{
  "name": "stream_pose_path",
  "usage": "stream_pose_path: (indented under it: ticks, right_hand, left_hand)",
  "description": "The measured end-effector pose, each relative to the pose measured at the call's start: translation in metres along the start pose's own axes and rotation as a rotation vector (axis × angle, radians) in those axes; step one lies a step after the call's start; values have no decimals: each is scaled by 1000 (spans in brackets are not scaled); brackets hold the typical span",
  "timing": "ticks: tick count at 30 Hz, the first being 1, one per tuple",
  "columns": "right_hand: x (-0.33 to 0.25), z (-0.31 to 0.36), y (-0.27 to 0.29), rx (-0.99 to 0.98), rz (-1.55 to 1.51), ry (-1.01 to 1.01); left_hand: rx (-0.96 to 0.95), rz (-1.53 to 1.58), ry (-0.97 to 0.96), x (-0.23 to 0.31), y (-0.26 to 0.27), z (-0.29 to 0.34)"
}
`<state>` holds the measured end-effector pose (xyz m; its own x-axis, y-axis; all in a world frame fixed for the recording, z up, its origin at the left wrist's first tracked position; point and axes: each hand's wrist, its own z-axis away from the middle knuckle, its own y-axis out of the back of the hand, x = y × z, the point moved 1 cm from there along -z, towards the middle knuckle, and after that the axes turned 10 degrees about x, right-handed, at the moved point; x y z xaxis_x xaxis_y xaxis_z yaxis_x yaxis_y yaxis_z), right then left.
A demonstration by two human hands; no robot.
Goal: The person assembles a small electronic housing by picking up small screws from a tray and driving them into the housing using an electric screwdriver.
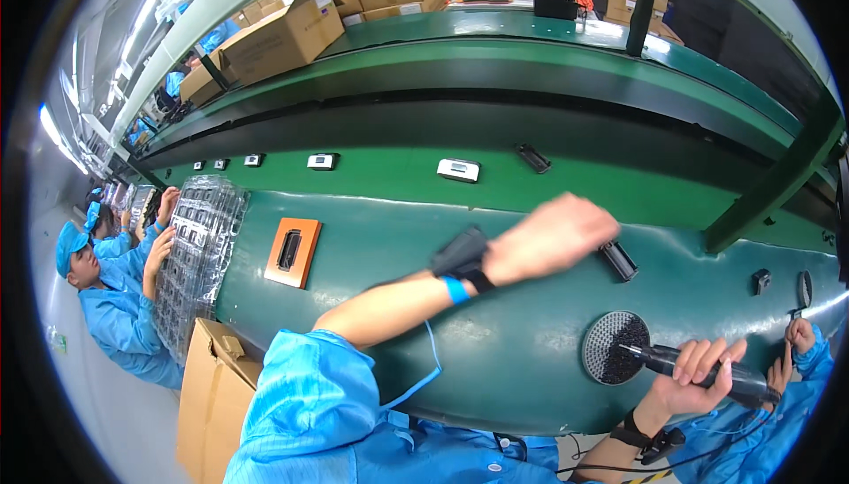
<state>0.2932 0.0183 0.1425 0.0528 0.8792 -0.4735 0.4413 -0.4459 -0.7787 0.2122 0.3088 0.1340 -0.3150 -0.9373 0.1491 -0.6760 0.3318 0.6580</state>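
My left hand (553, 236) reaches across the green bench (398, 245) and is blurred by motion. Its fingers look curled, right beside a small black rectangular part (619, 260) lying on the bench; I cannot tell whether it grips it. A black device and a blue strap with a cord sit on that wrist. At the lower right, my right hand (699, 371) holds a black electric screwdriver (659, 360). The tool's tip rests over a round black studded tray (610, 342).
An orange holder (292, 252) with a black part lies to the left. White and black units (458, 169) ride the green belt behind. A stack of clear plastic trays (199, 245) and a cardboard box (212, 396) stand left, beside co-workers in blue. Another person's hand (800, 335) is at the right.
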Motion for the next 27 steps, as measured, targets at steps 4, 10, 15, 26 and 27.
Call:
stream_pose_path:
  ticks: [4,10,15,26,27]
  right_hand:
    - [-20,2,-2,-62,0,29]
    - [-46,0,-10,-119,3,82]
    - [-40,-11,-41,-287,44,-3]
    - [-9,-41,-40,-554,352,-205]
    - [-1,-49,-39,-621,323,-284]
  left_hand:
    - [-172,-388,346,-115,98,76]
    - [-553,-23,633,-174,109,84]
    - [-697,-10,802,-172,135,77]
    - [-152,10,2,36,46,92]
    - [-210,5,8,57,44,98]
